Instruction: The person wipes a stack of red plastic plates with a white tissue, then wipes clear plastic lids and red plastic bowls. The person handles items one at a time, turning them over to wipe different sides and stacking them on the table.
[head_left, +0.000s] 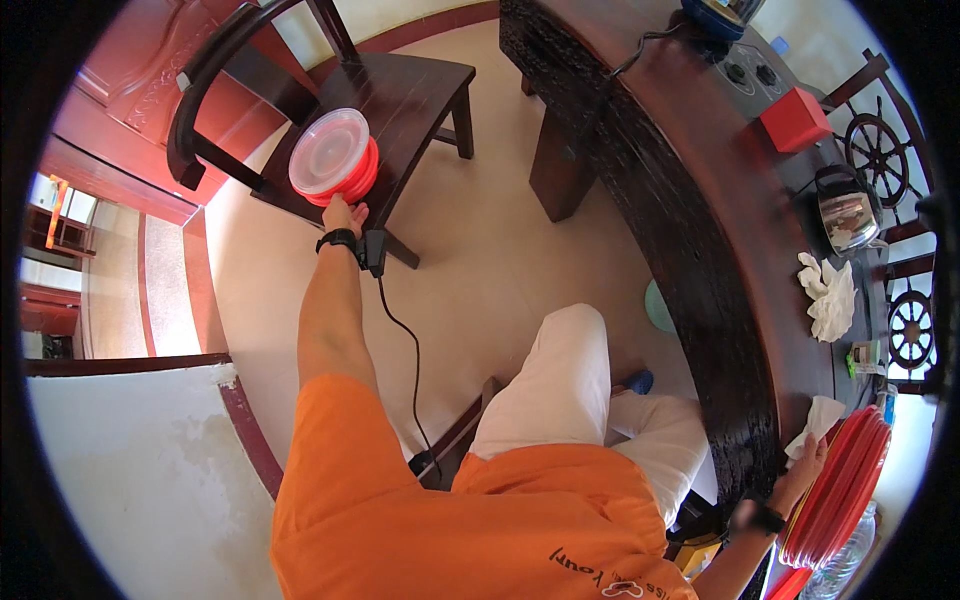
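My left hand (345, 216), reaching far forward, grips the near edge of a stack of round red plastic containers (365, 174). A translucent lid (328, 152) tops that stack, which is over the seat of a dark wooden chair (409, 86). My fingers sit low at its rim, partly hidden. At the lower right, my right hand (804, 463) has a white tissue (819, 421) at its fingers. It is right beside a tall stack of red plates (840, 487); whether it touches them I cannot tell.
Along the right curves a dark wooden table (697, 187) bearing a red box (796, 120), an electric kettle (847, 210), crumpled tissues (829, 296) and a two-knob cooktop (750, 71). A black cable (414, 337) hangs from my left wrist. A plastic bottle (840, 559) is behind the plates.
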